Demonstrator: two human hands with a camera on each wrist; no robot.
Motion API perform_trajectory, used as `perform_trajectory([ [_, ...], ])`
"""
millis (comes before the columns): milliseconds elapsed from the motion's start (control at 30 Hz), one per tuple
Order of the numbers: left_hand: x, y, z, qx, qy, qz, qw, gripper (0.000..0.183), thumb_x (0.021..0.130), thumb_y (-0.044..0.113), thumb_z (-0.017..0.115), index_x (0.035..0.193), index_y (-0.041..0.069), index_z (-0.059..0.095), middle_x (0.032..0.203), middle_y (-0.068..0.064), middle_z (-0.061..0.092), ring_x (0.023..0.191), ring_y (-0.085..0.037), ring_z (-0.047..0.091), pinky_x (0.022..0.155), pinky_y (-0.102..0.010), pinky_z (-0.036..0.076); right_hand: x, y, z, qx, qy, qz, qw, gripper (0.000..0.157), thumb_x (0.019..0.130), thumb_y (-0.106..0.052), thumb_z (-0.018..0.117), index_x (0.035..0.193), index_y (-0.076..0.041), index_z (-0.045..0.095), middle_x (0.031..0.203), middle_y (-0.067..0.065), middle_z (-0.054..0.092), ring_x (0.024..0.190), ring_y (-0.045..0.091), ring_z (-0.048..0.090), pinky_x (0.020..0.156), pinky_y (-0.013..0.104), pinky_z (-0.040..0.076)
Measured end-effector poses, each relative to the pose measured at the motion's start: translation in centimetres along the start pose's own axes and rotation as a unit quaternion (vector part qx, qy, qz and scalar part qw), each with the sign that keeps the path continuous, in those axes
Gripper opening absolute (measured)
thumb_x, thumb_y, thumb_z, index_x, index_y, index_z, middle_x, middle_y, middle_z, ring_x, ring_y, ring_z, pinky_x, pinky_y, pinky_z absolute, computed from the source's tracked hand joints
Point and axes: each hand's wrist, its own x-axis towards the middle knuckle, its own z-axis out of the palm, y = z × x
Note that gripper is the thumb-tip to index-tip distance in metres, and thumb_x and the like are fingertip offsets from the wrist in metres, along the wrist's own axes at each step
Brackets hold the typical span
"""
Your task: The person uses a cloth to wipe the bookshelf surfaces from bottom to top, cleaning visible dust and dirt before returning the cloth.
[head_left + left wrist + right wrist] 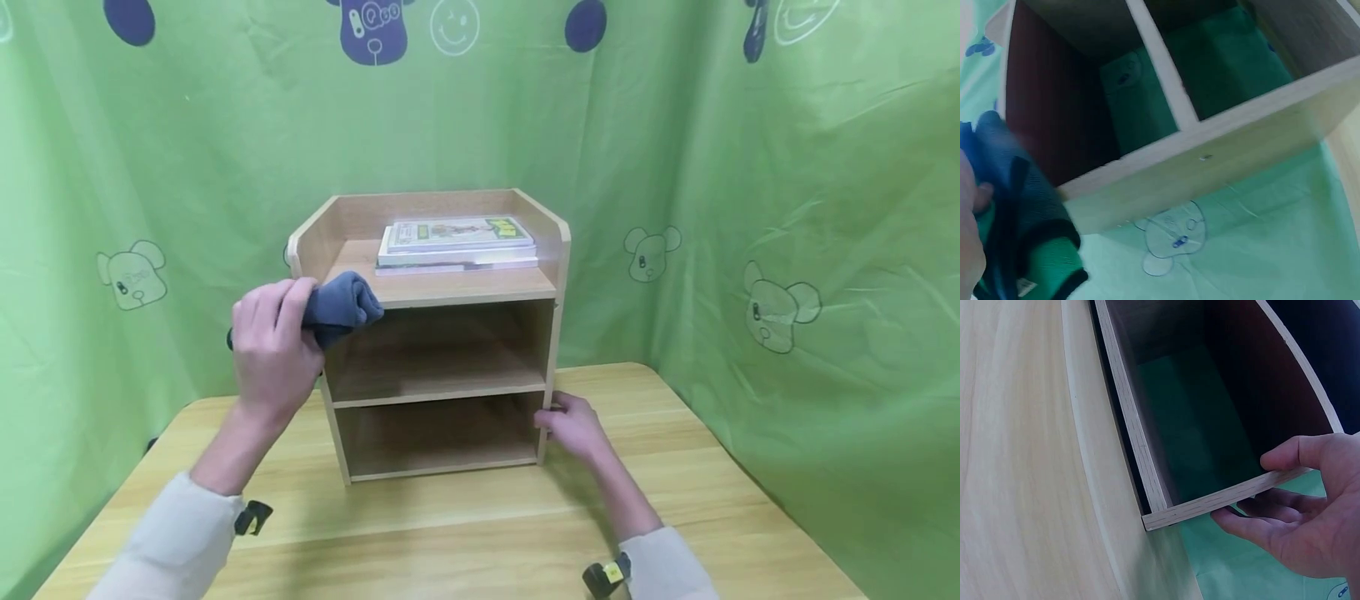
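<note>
A small wooden shelf (442, 389) with two compartments below an open top stands on the table. My left hand (273, 346) grips a folded dark blue cloth (341, 308) by the shelf's upper left front corner. In the left wrist view the cloth (1025, 187) also shows a green part and black edging; most of that hand is out of frame. Low on the shelf's right side panel (1229, 497), my right hand (1300, 506) pinches the board's front edge, thumb inside the lower compartment and fingers outside.
Several thin books (457, 243) lie stacked on the shelf's top, within its raised rim. The light wooden table (450, 542) has rounded far corners. A green patterned curtain (480, 125) hangs close behind and along both sides.
</note>
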Motion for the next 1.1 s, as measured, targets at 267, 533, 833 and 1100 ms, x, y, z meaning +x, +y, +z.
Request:
perform_trajectory([
  [267, -1.3, -0.1, 0.6, 0.022, -0.005, 0.086, 0.9961, 0.048, 0.074, -0.003, 0.038, 0.113, -0.001, 0.066, 0.107, -0.018, 0.067, 0.096, -0.040, 0.060, 0.090, -0.051, 0.042, 0.2, 0.0, 0.1, 0.003, 0.000, -0.002, 1.000, 0.059, 0.080, -0.014, 0.065, 0.134, 0.002, 0.048, 0.116, 0.022, 0.063, 0.093, 0.029, 0.065, 0.084, 0.043, 0.052],
  [533, -3.8, -0.4, 1.1, 0.086, -0.074, 0.074, 0.9908, 0.052, 0.084, 0.008, 0.047, 0.135, 0.001, 0.050, 0.132, -0.017, 0.055, 0.119, -0.036, 0.051, 0.102, -0.053, 0.030, 0.1, -0.1, 0.0, 0.002, 0.002, -0.005, 1.000, 0.057, 0.080, -0.014, 0.065, 0.133, 0.002, 0.050, 0.115, 0.023, 0.064, 0.090, 0.028, 0.065, 0.083, 0.043, 0.052],
  [833, -3.7, -0.3, 1.2, 0.061, -0.091, 0.094, 0.9895, 0.055, 0.081, 0.000, 0.044, 0.135, -0.001, 0.050, 0.135, -0.019, 0.052, 0.122, -0.037, 0.050, 0.103, -0.052, 0.034, 0.1, 0.1, 0.0, 0.003, 0.003, 0.000, 1.000, 0.057, 0.080, -0.013, 0.065, 0.133, 0.002, 0.050, 0.113, 0.022, 0.064, 0.091, 0.028, 0.065, 0.083, 0.043, 0.052],
  [1100, -2.8, 1.3, 3.4, 0.066, -0.060, 0.126, 0.9881, 0.051, 0.082, 0.001, 0.036, 0.130, 0.001, 0.056, 0.130, -0.015, 0.058, 0.113, -0.034, 0.057, 0.096, -0.050, 0.041, 0.2, 0.2, 0.1, 0.004, 0.004, 0.000, 1.000, 0.058, 0.080, -0.015, 0.065, 0.133, 0.000, 0.050, 0.115, 0.022, 0.064, 0.095, 0.029, 0.065, 0.084, 0.043, 0.052],
])
